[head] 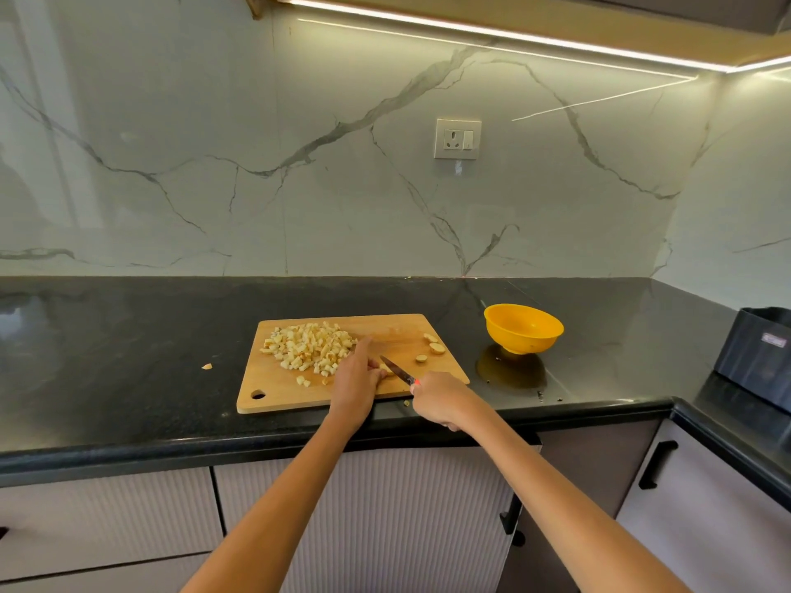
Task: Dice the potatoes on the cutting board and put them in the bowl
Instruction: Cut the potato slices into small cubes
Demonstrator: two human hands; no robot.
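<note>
Wooden board point(411, 327) lies on a black counter point(128, 336) near its front edge, seen from the head camera. Diced potato point(306, 346) is heaped on the board's left half. Three potato slices point(432, 347) lie apart on its right half. Left hand point(355, 385) rests on the board near the middle, forefinger stretched toward the heap, the other fingers curled onto a small potato piece point(387, 370). Right hand point(436, 400) grips the handle of a knife point(398, 370), whose blade points up and left, its edge against that piece. Yellow bowl point(523, 328) stands on the counter just right of the board, tipped slightly; nothing can be made out inside it. One stray bit point(207, 366) lies on the counter left of the board. A wall socket point(457, 139) sits in the marble backsplash above.
</note>
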